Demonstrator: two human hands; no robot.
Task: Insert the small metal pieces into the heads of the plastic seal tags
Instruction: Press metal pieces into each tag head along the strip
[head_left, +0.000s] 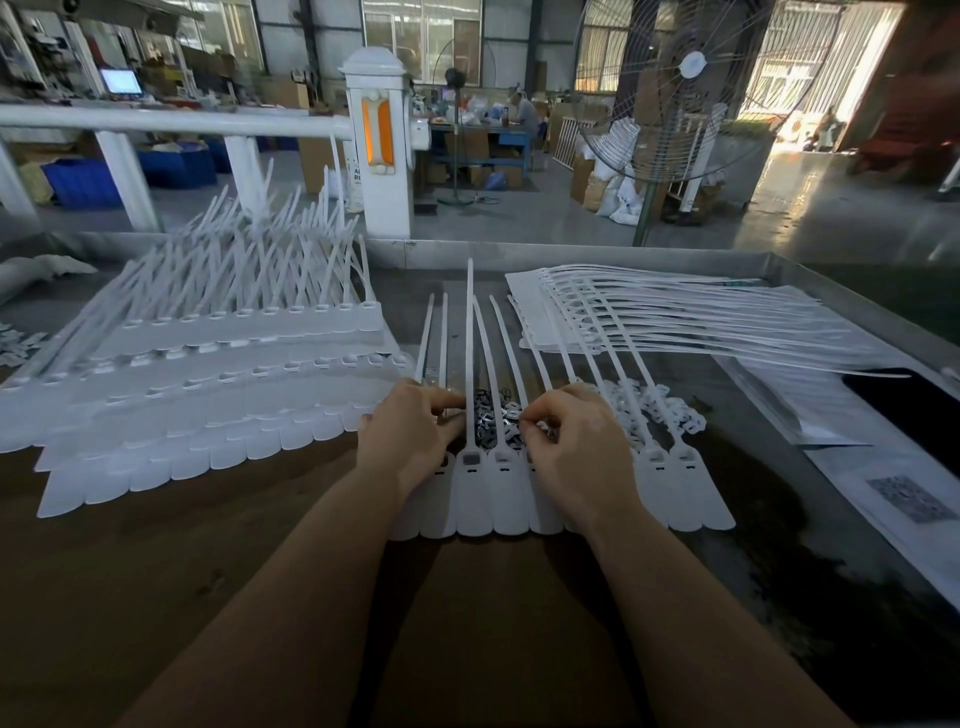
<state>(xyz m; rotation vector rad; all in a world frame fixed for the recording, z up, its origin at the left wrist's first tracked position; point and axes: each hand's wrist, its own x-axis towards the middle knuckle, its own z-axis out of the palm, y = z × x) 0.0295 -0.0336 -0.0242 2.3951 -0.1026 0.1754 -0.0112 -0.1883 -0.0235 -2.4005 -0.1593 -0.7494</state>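
Two bare forearms reach from the near edge over the brown surface (156, 561) to a row of joined white seal tags (511, 499) lying side by side, flat ends near, thin tails pointing far. One tag head (471, 459) shows a dark metal piece seated in it; the heads just right of it show only slots. The left hand (410, 441) rests on the left end of the row, forefinger stretched right towards the tails, the other fingers loosely curled; it seems to grip nothing. The right hand (576, 447) sits over the row's middle, its fingers (530, 427) curled and pinched together at a pile of small metal pieces (493, 415) between the tails; whether a piece is actually held cannot be told. Small white plastic bits (660, 405) lie just right of the hand. Stacked tag rows (208, 384) fill the left, another stack (675, 322) lies far right, and a standing fan (691, 88) rises beyond.
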